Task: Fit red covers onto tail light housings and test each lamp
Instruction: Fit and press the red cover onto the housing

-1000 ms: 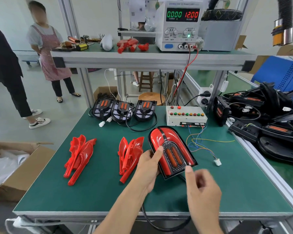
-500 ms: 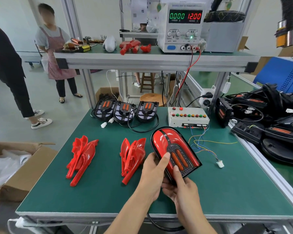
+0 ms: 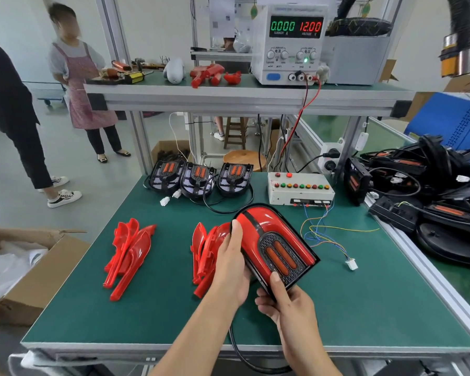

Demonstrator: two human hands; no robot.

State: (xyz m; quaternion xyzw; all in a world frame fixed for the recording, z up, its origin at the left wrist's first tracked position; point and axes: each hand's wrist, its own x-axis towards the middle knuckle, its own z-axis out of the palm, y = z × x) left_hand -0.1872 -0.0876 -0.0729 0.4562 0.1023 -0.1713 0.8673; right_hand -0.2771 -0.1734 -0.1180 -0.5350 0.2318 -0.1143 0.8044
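Hands grip one covered tail light (image 3: 273,240) above the bench's (image 3: 364,308) near edge: left hand (image 3: 232,267) on its side, right hand (image 3: 288,302) at its base.

green bench (image 3: 337,308): cover piles (image 3: 130,253), 3 housings (image 3: 198,177)

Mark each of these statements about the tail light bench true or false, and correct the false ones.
1. Both hands hold the covered tail light. True: the left hand grips its left edge and the right hand pinches its near edge.
2. The power supply reads 5.00 volts. False: it reads 12.00 volts and 0.000 amps.
3. Three uncovered housings stand at the far edge of the table. True.
4. The white connector is plugged into the held lamp. False: it lies loose on the green mat.
5. Only one pile of red covers lies on the mat. False: there are two, one to the left and one beside the left hand.
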